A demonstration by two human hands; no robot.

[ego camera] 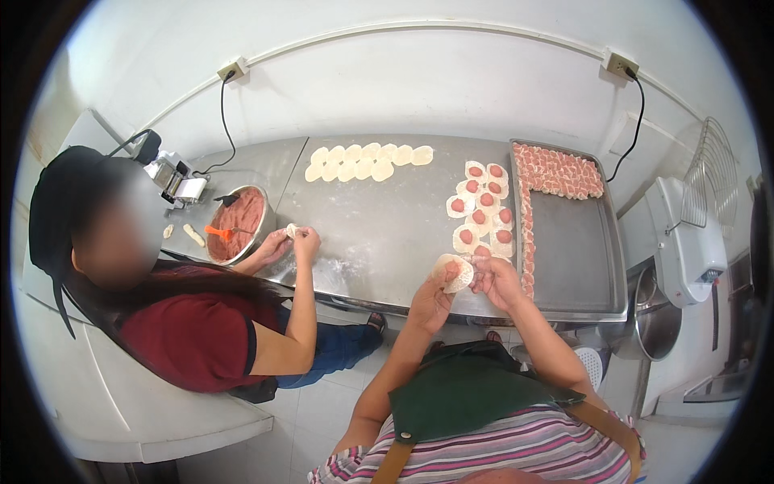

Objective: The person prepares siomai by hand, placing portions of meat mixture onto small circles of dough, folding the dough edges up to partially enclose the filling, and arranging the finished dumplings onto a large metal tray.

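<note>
A round dough wrapper (462, 277) with a lump of pink meat filling on it rests in my left hand (436, 296). My right hand (497, 281) is close beside its right edge, fingers bent; whether they touch the wrapper is unclear. Beyond my hands, several flat wrappers topped with filling (479, 216) lie overlapping on the steel table (387, 242). Right of them stands a large metal tray (574, 254). Rows of small filled dumplings (562, 172) cover its back part and run down its left side.
At left a co-worker (187, 339) pinches a small piece of dough (292, 230). Close by are a metal bowl of meat filling (242, 212) with an orange-handled utensil (219, 232) and a dough roller machine (175, 178). Plain wrappers (363, 160) lie at the back. A stand mixer (683, 242) is right.
</note>
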